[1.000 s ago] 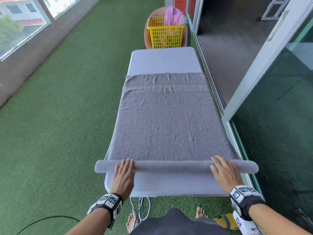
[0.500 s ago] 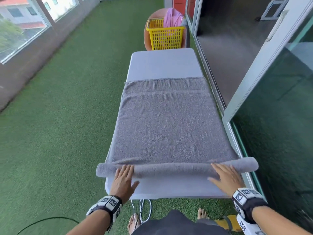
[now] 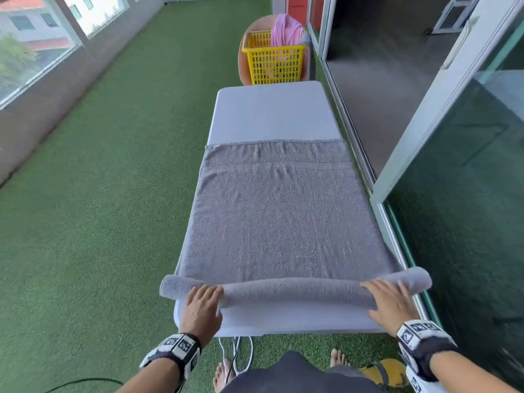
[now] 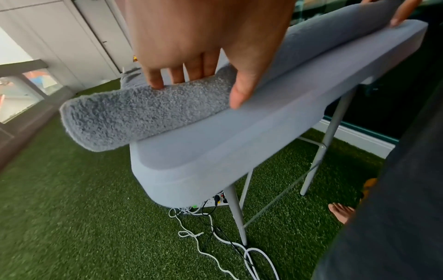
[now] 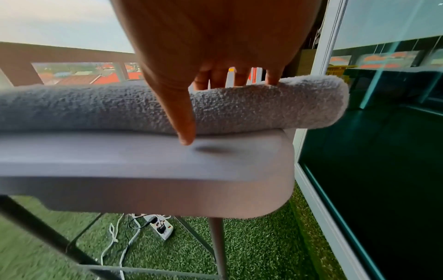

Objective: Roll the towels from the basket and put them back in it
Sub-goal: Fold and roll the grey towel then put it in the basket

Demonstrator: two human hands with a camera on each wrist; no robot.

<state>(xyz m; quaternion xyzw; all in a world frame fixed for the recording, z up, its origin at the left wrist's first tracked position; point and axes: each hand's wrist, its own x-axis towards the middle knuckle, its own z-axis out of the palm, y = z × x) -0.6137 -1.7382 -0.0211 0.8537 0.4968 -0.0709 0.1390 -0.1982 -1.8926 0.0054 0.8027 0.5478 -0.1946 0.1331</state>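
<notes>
A grey towel [image 3: 278, 217] lies spread along the white folding table [image 3: 272, 114], and its near end is wound into a roll [image 3: 295, 290] across the table's near edge. My left hand [image 3: 202, 304] holds the roll near its left end, fingers over the top and thumb down the near side [image 4: 206, 72]. My right hand [image 3: 391, 299] holds it near the right end the same way, its thumb tip touching the tabletop [image 5: 215, 56]. Both roll ends stick out past the table sides. The yellow basket [image 3: 273, 63] stands beyond the far end with a pink towel [image 3: 285, 31] hanging out.
Green artificial grass [image 3: 113, 194] runs along the left of the table, and a sliding glass door [image 3: 453, 194] stands close on the right. A power strip [image 5: 163, 227] with white cables lies under the table. My bare feet [image 3: 338, 361] are at its near end.
The roll has grown thicker and the towel's far edge has drawn nearer. Both hands went from lying flat behind the roll to wrapping over it.
</notes>
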